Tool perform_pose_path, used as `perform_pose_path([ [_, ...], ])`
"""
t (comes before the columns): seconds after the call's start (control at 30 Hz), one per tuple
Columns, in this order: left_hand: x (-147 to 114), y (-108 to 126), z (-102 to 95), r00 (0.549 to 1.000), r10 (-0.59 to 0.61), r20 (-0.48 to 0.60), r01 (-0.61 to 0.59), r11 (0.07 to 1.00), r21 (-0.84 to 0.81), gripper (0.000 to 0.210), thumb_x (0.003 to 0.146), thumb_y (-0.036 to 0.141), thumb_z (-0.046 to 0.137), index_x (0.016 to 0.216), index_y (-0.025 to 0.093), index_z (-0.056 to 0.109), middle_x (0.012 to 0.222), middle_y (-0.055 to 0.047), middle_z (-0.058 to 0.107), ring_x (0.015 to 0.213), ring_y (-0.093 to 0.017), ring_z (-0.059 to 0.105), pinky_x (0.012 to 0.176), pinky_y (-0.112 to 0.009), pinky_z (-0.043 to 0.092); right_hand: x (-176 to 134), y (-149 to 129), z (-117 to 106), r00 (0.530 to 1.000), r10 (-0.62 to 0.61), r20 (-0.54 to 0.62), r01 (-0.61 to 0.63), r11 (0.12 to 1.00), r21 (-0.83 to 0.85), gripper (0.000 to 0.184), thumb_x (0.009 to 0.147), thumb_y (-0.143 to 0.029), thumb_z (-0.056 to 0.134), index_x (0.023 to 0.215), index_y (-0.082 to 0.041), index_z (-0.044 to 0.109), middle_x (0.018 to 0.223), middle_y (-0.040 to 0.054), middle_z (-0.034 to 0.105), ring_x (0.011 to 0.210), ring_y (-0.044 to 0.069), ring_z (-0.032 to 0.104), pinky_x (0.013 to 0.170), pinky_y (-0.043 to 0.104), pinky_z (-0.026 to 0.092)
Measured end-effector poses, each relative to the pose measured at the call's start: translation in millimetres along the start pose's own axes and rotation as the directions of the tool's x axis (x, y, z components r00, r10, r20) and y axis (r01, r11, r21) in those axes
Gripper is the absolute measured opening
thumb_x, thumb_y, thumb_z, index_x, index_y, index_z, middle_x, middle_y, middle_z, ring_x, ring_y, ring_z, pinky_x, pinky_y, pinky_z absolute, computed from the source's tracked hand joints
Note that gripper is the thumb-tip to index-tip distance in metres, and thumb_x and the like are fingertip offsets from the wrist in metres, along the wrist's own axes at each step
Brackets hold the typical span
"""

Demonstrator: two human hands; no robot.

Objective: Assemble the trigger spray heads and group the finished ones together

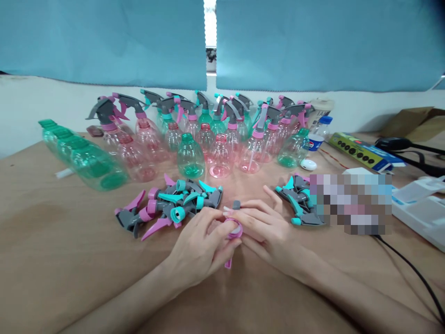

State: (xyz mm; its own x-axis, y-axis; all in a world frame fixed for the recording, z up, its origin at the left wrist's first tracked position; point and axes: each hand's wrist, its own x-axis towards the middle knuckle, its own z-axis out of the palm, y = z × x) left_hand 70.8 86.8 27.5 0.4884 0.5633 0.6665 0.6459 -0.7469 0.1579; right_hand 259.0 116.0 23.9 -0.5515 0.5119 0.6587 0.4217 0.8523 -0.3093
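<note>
Two bare hands meet at the middle of the brown wooden surface (52, 241), both closed around one small spray trigger head with a pink collar and grey body (234, 228). The left hand (200, 246) curls its fingers over the pink ring from the left, while the right hand (266, 227) pinches the grey top from the other side, fingers pressed together along it. A thin pink piece of the same part pokes out below the hands, just above the surface.

Just beyond the left hand lies a loose heap of spray trigger heads in grey, teal and pink plastic (170, 206). A smaller heap of grey and teal trigger heads (297, 202) lies just beyond the right hand, beside a blurred patch.

Farther back stands a crowd of clear pink and green plastic spray bottles (208, 139), some fitted with triggers, some bare-necked. A row of green plastic bottles lying on their sides (83, 157) stretches away at the left. At the right sit a small blue and white cup (315, 141), a green and blue flat box (361, 153) and a white plastic tray (422, 211), with a black cable (413, 273) trailing over the surface. Blue curtains (104, 41) hang behind
</note>
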Motion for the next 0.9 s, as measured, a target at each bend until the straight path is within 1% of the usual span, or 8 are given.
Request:
perform_pose_path([
  [0.13, -2.4, -0.4, 2.1, 0.999, -0.025, 0.021, 0.026, 0.998, -0.059, 0.015, 0.092, 0.022, 0.048, 0.106, 0.019, 0.048, 0.092, -0.006, 0.056, 0.08, -0.017, 0.059, 0.066, -0.03, 0.055, -1.0, 0.4, 1.5, 1.0, -0.001, 0.006, 0.001, 1.0, 0.015, 0.023, 0.09, -0.022, 0.056, 0.113, -0.02, 0.06, 0.103, -0.0009, 0.072, 0.101, 0.017, 0.06, 0.115, 0.048, 0.001],
  [0.27, -3.4, 0.6, 3.0, 0.999, -0.04, 0.032, 0.042, 0.994, -0.098, 0.016, 0.092, 0.022, 0.047, 0.107, 0.02, 0.046, 0.093, -0.006, 0.054, 0.079, -0.016, 0.06, 0.067, -0.029, 0.057, -1.4, 1.2, 2.5, 1.0, 0.003, 0.024, -0.004, 0.999, 0.035, 0.023, 0.09, -0.021, 0.055, 0.113, -0.021, 0.059, 0.106, -0.0011, 0.071, 0.102, 0.016, 0.06, 0.115, 0.047, -0.001],
  [0.47, -5.8, 0.6, 2.2, 0.997, -0.059, 0.042, 0.063, 0.991, -0.116, 0.016, 0.092, 0.021, 0.048, 0.107, 0.017, 0.047, 0.092, -0.007, 0.052, 0.081, -0.017, 0.06, 0.068, -0.03, 0.058, -1.0, 1.0, 3.1, 0.999, 0.022, 0.048, -0.025, 0.998, 0.05, 0.023, 0.091, -0.023, 0.055, 0.113, -0.023, 0.059, 0.106, -0.0018, 0.071, 0.101, 0.016, 0.061, 0.114, 0.048, -0.002],
  [0.6, -6.3, 0.3, 0.6, 0.998, -0.058, 0.029, 0.061, 0.988, -0.141, 0.018, 0.091, 0.022, 0.05, 0.109, 0.018, 0.047, 0.092, -0.006, 0.053, 0.08, -0.016, 0.06, 0.067, -0.029, 0.058, -0.9, 0.8, 2.9, 0.999, 0.02, 0.048, -0.022, 0.998, 0.053, 0.022, 0.091, -0.024, 0.054, 0.113, -0.023, 0.059, 0.107, -0.0011, 0.071, 0.1, 0.016, 0.061, 0.114, 0.048, 0.0],
  [0.77, -5.5, 0.5, -0.3, 0.997, -0.077, 0.021, 0.08, 0.985, -0.156, 0.018, 0.091, 0.022, 0.05, 0.109, 0.019, 0.048, 0.092, -0.005, 0.054, 0.079, -0.015, 0.06, 0.066, -0.028, 0.058, 0.0, -0.1, 1.8, 0.998, 0.029, 0.062, -0.032, 0.999, 0.042, 0.024, 0.091, -0.023, 0.054, 0.114, -0.024, 0.059, 0.107, -0.0008, 0.07, 0.1, 0.015, 0.062, 0.114, 0.048, 0.006],
  [0.9, -6.1, 0.4, 0.0, 0.996, -0.087, 0.027, 0.091, 0.979, -0.184, 0.02, 0.09, 0.021, 0.051, 0.11, 0.02, 0.046, 0.093, -0.005, 0.054, 0.083, -0.016, 0.059, 0.065, -0.029, 0.057, 0.7, -0.2, 1.4, 0.997, 0.037, 0.07, -0.04, 0.999, 0.033, 0.024, 0.092, -0.024, 0.053, 0.115, -0.025, 0.059, 0.108, 0.0, 0.07, 0.1, 0.016, 0.062, 0.113, 0.05, 0.009],
])
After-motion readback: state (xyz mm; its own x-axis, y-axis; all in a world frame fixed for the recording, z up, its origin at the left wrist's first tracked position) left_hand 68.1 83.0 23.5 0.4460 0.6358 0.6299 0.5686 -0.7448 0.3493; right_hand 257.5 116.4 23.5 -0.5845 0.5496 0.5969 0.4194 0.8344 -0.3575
